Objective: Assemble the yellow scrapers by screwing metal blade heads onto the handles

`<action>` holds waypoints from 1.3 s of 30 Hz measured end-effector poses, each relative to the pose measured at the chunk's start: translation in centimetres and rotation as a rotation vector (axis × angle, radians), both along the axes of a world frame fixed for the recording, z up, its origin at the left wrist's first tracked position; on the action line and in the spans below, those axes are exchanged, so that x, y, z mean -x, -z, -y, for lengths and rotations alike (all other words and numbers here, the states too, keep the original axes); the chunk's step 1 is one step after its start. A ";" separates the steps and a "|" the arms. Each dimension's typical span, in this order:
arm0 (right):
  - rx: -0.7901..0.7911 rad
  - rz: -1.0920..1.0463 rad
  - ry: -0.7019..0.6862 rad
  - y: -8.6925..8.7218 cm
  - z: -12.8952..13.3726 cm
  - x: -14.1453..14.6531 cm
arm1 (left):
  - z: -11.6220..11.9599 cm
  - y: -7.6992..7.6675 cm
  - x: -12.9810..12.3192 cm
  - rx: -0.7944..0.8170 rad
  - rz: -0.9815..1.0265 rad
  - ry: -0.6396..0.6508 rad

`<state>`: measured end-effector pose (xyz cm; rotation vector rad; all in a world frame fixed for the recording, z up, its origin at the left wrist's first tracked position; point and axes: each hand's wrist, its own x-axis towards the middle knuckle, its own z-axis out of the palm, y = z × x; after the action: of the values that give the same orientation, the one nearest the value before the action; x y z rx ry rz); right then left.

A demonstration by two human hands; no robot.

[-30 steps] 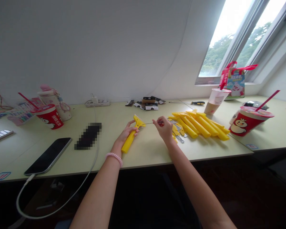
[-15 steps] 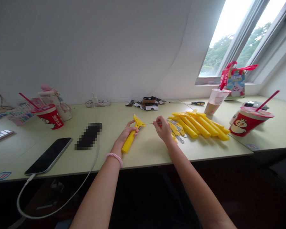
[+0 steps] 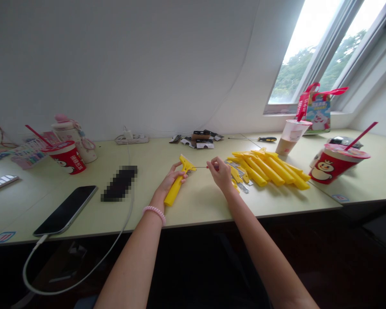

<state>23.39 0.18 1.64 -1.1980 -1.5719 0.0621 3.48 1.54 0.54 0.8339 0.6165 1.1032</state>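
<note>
Places taken from the yellow scraper (image 3: 173, 194). Well to its left: a red cup (image 3: 70, 158), then a phone (image 3: 66, 210), lying flat on the table (image 3: 193, 208). Just at its left side: the left hand (image 3: 170, 179), by which the scraper is firmly grasped near the neck, head pointing away. Whether the handle is rested on the table cannot be told.

Immediately right of the scraper: a thin driver (image 3: 200, 167), its shaft crossing to the right side of the head. Its grip end is pinched in the fingertips of the right hand (image 3: 221, 174) and largely hidden. Seating of the tip cannot be told at this size.

Judgement on technique: the shaft should be aligned squarely with the fastening, light pressure applied along it, and the turn made by the fingertips. The neck is best braced against twisting, with fingers placed clear of the tip and blade edge.

Further right of the scraper: loose blades (image 3: 243, 188), a pile of yellow handles (image 3: 270, 169), another red drink cup (image 3: 334, 165).
</note>
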 end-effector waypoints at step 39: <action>0.019 -0.008 -0.063 -0.3 0.2 0.0 | 0.0 0.0 -0.1 -0.003 -0.002 -0.043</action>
<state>23.41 0.02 1.92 -1.1618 -1.6052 0.1230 3.62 1.55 0.56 0.8280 0.6372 1.1428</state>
